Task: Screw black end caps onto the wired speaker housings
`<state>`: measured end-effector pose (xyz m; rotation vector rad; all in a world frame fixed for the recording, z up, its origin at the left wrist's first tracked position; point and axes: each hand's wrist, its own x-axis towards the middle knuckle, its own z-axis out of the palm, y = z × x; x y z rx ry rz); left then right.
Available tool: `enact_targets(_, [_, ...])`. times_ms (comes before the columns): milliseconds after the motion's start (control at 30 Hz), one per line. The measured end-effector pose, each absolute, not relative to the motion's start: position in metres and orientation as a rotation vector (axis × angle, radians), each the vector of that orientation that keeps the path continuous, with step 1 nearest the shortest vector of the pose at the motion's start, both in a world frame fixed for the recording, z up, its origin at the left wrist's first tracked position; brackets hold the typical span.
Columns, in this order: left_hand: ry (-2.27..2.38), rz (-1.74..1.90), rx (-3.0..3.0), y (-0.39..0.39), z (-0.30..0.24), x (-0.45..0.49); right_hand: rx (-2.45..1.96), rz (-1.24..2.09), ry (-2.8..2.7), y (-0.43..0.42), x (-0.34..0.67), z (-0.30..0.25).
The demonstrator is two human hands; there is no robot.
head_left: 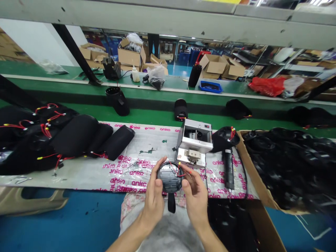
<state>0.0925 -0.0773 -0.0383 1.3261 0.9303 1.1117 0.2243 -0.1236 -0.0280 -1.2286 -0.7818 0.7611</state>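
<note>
Between my two hands, at the table's front edge, is a round black speaker-like housing (170, 179). Its open end faces up, thin red wires cross its rim, and a black strap hangs below. My left hand (154, 196) is curved against its left side. Fingers of my right hand (194, 194) bend around the right side near the wires. Just beyond stands a silver metal machine (194, 143) with a small red display. A black electric screwdriver (229, 169) lies right of the machine, its bit pointing toward me.
Several black fabric-covered cylinders (78, 136) with red wires are piled at left. A cardboard box (256, 171) of black parts sits at right. More black cylinders (181, 109) stand on the green conveyor. Across it are a blue tray (210, 86) and a white bottle (135, 74).
</note>
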Motion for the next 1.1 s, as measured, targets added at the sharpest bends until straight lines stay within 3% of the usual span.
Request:
enact_targets(233, [1.017,1.110,1.260,-0.081,-0.031,0.096,-1.464,0.577,-1.065,-0.131,0.230,-0.030])
enact_targets(667, [0.924,1.192,1.239,-0.077,-0.046,0.100,-1.374,0.705,-1.034,-0.125,0.240,-0.028])
enact_targets(1100, [0.717,0.765,1.410,-0.011,0.003,0.084,-1.273,0.915,-0.616,-0.119,0.231,-0.018])
